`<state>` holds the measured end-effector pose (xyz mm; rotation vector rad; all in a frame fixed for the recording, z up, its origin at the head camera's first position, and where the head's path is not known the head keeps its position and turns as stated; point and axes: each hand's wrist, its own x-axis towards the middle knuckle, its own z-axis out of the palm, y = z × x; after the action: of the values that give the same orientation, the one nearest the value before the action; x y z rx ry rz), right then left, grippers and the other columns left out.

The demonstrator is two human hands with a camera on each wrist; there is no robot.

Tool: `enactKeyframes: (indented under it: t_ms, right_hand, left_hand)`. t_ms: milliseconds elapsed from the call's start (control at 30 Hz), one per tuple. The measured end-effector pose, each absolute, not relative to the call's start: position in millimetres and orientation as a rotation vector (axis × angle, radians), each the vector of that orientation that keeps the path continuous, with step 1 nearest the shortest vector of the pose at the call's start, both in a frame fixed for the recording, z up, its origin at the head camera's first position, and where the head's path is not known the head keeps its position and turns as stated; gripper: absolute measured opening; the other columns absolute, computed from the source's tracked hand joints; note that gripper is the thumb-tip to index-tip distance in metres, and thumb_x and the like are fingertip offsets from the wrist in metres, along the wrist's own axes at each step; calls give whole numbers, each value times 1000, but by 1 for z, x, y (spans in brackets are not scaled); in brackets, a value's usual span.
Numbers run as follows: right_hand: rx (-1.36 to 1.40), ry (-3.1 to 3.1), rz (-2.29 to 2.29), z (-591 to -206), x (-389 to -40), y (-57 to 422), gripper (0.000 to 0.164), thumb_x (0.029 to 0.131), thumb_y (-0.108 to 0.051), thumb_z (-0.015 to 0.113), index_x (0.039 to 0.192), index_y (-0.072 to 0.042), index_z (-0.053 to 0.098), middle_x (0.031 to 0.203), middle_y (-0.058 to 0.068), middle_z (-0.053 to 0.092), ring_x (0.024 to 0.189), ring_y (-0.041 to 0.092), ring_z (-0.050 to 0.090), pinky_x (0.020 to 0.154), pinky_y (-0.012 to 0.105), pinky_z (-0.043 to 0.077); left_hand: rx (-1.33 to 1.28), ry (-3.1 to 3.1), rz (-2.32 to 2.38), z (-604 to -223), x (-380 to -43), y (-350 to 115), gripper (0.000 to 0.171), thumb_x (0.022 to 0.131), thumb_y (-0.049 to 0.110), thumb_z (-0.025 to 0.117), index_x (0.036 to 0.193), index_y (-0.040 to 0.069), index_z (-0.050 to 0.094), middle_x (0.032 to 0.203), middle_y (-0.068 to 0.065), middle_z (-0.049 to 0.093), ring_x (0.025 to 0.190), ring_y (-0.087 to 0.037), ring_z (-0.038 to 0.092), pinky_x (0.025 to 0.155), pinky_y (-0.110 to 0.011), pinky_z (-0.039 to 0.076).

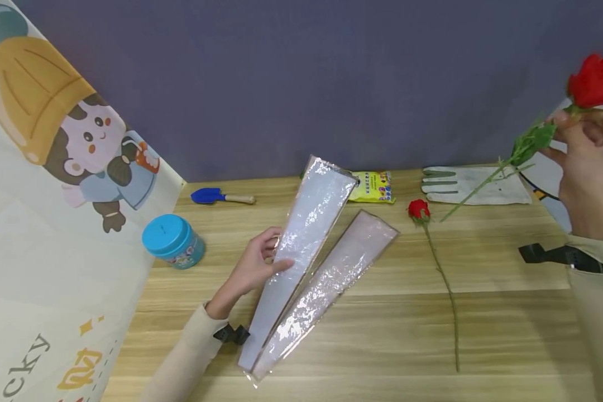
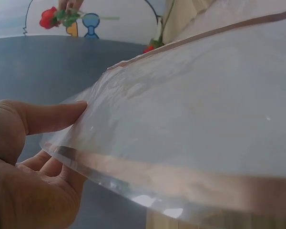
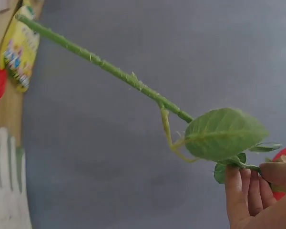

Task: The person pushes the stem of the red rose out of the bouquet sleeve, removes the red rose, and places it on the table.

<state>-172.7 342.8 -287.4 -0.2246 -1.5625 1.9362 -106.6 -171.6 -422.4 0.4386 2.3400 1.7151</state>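
My left hand (image 1: 258, 263) pinches the edge of a long, tapered flower sleeve (image 1: 301, 223) of clear film with a pale backing. Its thumb lies on the front face and the fingers go behind. A second tapered sleeve (image 1: 331, 279) lies on the table, partly under the first. At the far right, my right hand (image 1: 590, 162) pinches a red rose (image 1: 595, 81) just below its bloom. That rose's green stem (image 3: 105, 67) points down and to the left, with leaves close to the fingers. Another red rose (image 1: 419, 210) with a thin stem lies on the table between the hands.
A blue-handled toy-like trowel blade (image 1: 208, 195) with a wooden handle lies at the back left. Nearby stands a blue lidded tub (image 1: 173, 240). A yellow packet (image 1: 374, 187) and a pale glove (image 1: 482, 187) lie along the grey back wall (image 1: 331, 84).
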Motion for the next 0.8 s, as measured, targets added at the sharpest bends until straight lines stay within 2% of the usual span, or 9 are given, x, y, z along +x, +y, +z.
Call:
enactKeyframes:
  t_ms: [67, 267, 467, 600, 700, 800]
  right_hand:
    - [-263, -1640, 1898, -291, -169, 347, 38, 93, -20, 79, 128, -13, 63, 106, -3, 70, 86, 7, 66, 67, 8, 57]
    - [-345, -1913, 1701, -304, -162, 362, 16, 100, -17, 69, 114, -21, 65, 94, -18, 72, 77, -5, 66, 64, 3, 54]
    - [-338, -2182, 1568, -320, -160, 376, 16, 103, -17, 62, 114, -29, 65, 87, -29, 66, 73, -14, 64, 60, 0, 51]
    - [-320, -2308, 1502, -335, -156, 384, 20, 103, -14, 62, 113, -30, 66, 85, -34, 64, 72, -16, 62, 57, 1, 50]
    - [-286, -2336, 1531, -346, -153, 390, 20, 100, -10, 67, 111, -26, 69, 82, -32, 67, 71, -14, 64, 55, 6, 53]
    - [-304, -2400, 1551, -357, -151, 393, 15, 98, -14, 70, 109, -24, 70, 82, -30, 67, 70, -11, 64, 55, 10, 56]
  left_hand:
    - [431, 2348, 1690, -423, -110, -179, 61, 86, -6, 77, 142, 0, 54, 127, -29, 71, 102, -34, 75, 75, -29, 65]
    - [421, 2332, 1581, -429, -116, -199, 65, 86, -7, 76, 146, 1, 51, 133, -27, 69, 108, -33, 73, 79, -25, 62]
    - [368, 2366, 1451, -436, -118, -213, 69, 85, -5, 78, 148, 3, 50, 124, -25, 72, 104, -29, 72, 76, -25, 61]
    - [330, 2411, 1355, -437, -118, -217, 72, 85, 0, 80, 150, 6, 49, 126, -23, 71, 109, -31, 70, 81, -31, 62]
    - [335, 2415, 1312, -438, -119, -220, 73, 86, 1, 80, 152, 6, 47, 129, -23, 70, 114, -35, 70, 88, -38, 63]
    - [335, 2426, 1271, -439, -120, -222, 74, 87, 2, 79, 153, 6, 45, 131, -24, 70, 118, -40, 68, 96, -47, 62]
